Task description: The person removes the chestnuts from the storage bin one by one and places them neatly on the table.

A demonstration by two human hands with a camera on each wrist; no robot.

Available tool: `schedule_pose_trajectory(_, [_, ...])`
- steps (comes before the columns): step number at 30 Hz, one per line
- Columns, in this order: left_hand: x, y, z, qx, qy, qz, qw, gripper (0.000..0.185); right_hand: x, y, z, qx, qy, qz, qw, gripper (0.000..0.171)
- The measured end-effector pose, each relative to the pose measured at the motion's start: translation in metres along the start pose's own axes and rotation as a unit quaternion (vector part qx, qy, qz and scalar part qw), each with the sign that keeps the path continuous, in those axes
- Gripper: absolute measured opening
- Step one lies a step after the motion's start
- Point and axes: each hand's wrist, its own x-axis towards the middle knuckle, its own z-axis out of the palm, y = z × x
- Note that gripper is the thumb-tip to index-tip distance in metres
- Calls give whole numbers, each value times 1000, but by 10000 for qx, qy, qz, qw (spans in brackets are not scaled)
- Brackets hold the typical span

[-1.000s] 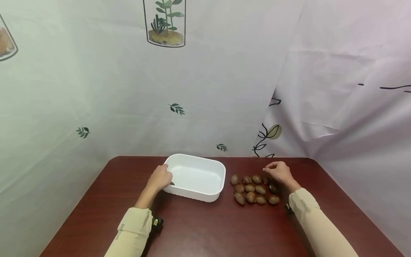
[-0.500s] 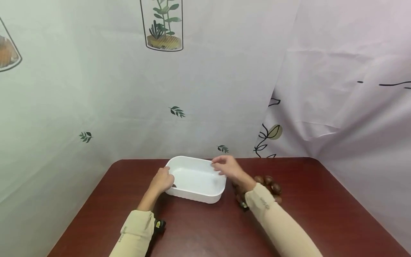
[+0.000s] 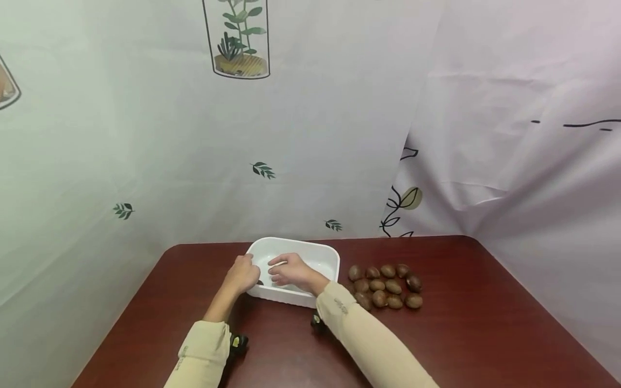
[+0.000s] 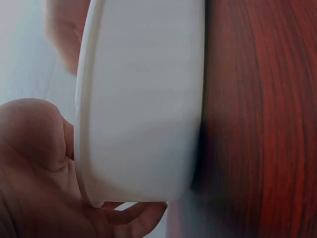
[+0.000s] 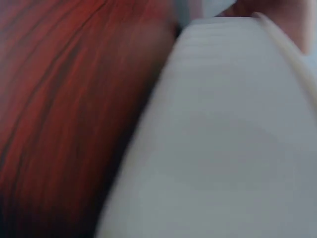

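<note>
In the head view my left hand (image 3: 243, 274) grips the left end of a white rectangular dish (image 3: 296, 297). The left wrist view shows its thumb at the rim of the dish (image 4: 143, 99) and curled fingers under the end. A small dark brown piece (image 3: 260, 283) shows inside, beside the left hand; most of it is hidden. Over the dish's interior is my right hand (image 3: 293, 271), fingers loosely bent and apart, pointing left, with nothing seen between them. Its forearm crosses the front right rim. The right wrist view is filled by the dish's blurred outer wall (image 5: 208, 129).
Brown oval nuts (image 3: 377, 285), several in rough rows, lie right of the dish on the dark red table (image 3: 461, 323). The table's back edge runs close behind the dish, against a white printed cloth (image 3: 315, 134). Both wrists carry black camera straps.
My right hand has moved left from above the back of the nuts, across the right rim, into the space over the dish. The left hand keeps its grip on the dish.
</note>
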Motion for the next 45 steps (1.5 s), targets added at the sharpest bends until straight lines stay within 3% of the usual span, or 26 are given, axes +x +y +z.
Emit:
schedule_pose_trajectory(3, [-2,-2,-1,6,-49,7,10000,59,8,2,11,-414,-30,93,9991,32])
schedule_pose_trajectory(8, [-3,-3,-3,-19,8,54,10000,57,15,-2,22,-1315,-605,-409,9886,34])
schedule_pose_trajectory(17, [0,-1,1,-55,-33,97,9999,56,17,2,20,-2113,-1084,-674,9690,28])
schedule_pose_trajectory(28, [0,-2,2,-59,-66,-5,10000,61,18,3,20,-1987,-1100,-517,9725,31])
schedule_pose_trajectory(36, [0,0,3,-45,-157,-4,9999,59,11,1,12,-1913,-497,-510,9790,19])
schedule_pose_trajectory(40, [0,0,1,-136,-184,-47,9997,61,4,-3,-3,-1365,-645,-323,9880,18])
schedule_pose_trajectory(45, [2,-2,-1,-212,-201,-55,9996,62,-16,-12,-40,-713,-951,-267,9926,25])
